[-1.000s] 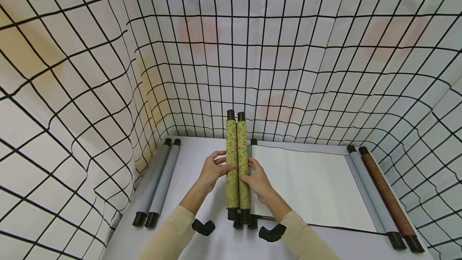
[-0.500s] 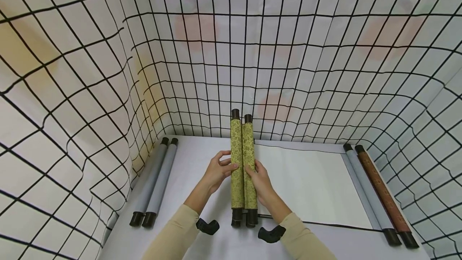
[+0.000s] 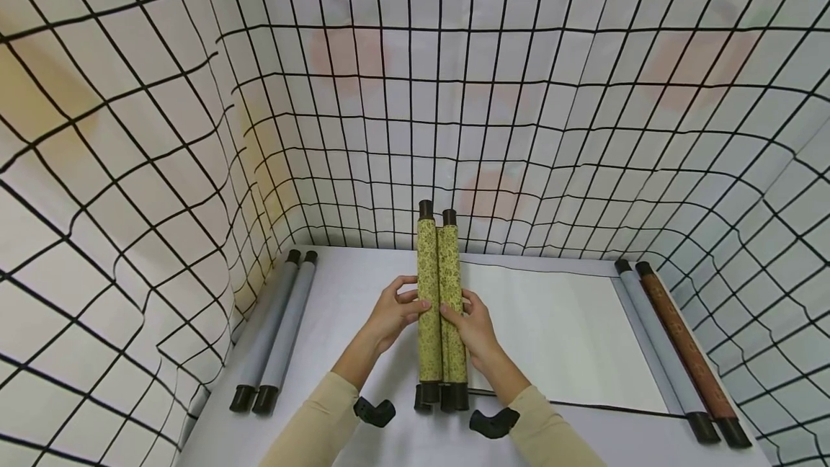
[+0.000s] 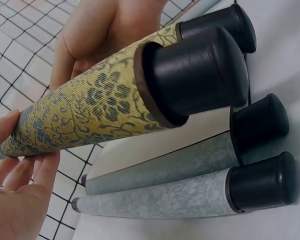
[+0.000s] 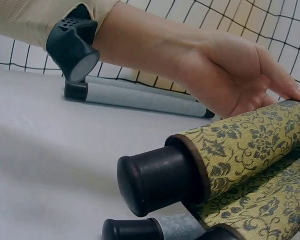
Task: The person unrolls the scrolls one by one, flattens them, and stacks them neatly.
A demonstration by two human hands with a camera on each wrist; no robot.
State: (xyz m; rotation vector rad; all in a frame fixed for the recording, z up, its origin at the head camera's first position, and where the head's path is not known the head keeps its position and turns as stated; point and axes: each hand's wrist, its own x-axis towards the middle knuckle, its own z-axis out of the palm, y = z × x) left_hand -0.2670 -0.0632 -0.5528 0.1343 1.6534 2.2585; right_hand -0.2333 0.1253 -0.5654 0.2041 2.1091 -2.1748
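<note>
The left hand's [image 3: 392, 314] fingers grip the left yellow roll [image 3: 428, 258] and the right hand's [image 3: 475, 326] the right yellow roll [image 3: 449, 261], side by side above the tabletop [image 3: 344, 301], long axes running near to far.

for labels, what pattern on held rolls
Yellow rolls with blue-grey flowers and vines, best in left wrist view.
</note>
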